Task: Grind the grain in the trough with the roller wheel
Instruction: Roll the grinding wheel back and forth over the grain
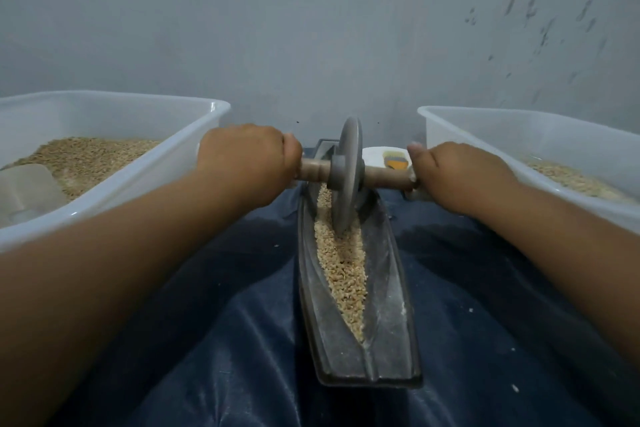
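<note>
Gripping: both hands wrap the ends of one wooden axle, fingers curled round it.
Cloth: dark blue cloth covers the surface below both forearms, creased, with a few pale specks.
Wall: grey wall rises beyond the knuckles, dark flecks at upper right.
Left tub: translucent tub just outside the left hand, holding tan grain; a pale scoop-like shape sits in its near corner, too blurred to tell more.
Right tub: second translucent tub just outside the right hand, with a thinner layer of grain.
Trough: grey boat-shaped trough, long axis running from the near edge away toward the wall, passing between the two hands and under the axle; near end blunt, sides dusted white.
Grain: crushed tan grain lies along the central groove, tapering to a point nearer than the fingers.
Roller wheel: grey disc stands upright on edge midway between the hands, rim down in the grain at the far half of the trough; its faces look left and right.
Axle: wooden axle lies crosswise, level, at right angles to the trough.
Left hand: left hand clenched over the left axle end, thumb on top.
Right hand: right hand clenched over the right end, thumb tip raised.
Small item: white object with an orange patch just beyond the right thumb, partly hidden.
</note>
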`<state>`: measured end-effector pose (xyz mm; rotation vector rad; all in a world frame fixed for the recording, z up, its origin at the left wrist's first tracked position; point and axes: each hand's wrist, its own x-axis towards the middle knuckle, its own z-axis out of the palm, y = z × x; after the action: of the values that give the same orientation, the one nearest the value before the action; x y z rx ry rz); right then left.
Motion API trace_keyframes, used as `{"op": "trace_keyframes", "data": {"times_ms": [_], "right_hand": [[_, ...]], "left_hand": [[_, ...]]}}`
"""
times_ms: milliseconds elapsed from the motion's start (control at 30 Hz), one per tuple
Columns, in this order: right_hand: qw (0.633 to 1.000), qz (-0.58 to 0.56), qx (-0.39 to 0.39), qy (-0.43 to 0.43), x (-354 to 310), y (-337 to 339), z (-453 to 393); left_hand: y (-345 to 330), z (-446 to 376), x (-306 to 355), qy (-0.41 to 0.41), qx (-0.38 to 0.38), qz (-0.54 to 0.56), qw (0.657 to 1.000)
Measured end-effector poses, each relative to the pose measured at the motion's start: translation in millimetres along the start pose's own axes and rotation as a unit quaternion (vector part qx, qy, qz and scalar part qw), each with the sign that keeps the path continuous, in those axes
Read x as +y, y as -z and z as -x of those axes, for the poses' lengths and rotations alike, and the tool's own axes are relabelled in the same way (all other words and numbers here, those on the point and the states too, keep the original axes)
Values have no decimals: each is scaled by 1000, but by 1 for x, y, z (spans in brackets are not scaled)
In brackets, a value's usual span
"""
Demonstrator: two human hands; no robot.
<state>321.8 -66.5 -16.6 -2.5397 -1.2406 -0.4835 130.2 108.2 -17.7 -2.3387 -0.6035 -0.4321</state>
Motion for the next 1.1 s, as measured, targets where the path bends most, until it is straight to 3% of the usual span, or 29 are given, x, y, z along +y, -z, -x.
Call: {"op": "trace_keyframes", "data": {"times_ms": [67, 167, 233, 400, 533, 633, 800, 900, 1033, 1100], "right_hand": [[999, -8, -40, 19, -2, 17, 24], [997, 16, -57, 39, -6, 48, 65], [997, 23, -60, 45, -9, 70, 84], [997, 17, -56, 46, -23, 69, 88], [998, 24, 11, 51, -28, 27, 54], [997, 16, 67, 41, -26, 0, 17], [986, 20, 153, 54, -26, -20, -22], [990, 21, 132, 55, -22, -23, -23], [999, -27, 2, 42, -18, -6, 7], [996, -59, -58, 33, -17, 12, 33]], "left_hand": [[11, 25, 0, -31, -11, 4, 999], [37, 69, -1, -55, 63, 60, 995], [52, 89, -5, -10, 124, 131, 984], [59, 90, -4, 52, 117, 225, 966], [22, 59, 4, -57, 101, 71, 991], [-6, 21, 7, 7, 86, -14, 996], [-24, -27, 5, 65, 53, 9, 996], [-19, -24, 4, 48, 47, 22, 998], [3, 4, 7, 52, 49, 96, 993], [23, 26, 7, 38, 95, 130, 986]]}}
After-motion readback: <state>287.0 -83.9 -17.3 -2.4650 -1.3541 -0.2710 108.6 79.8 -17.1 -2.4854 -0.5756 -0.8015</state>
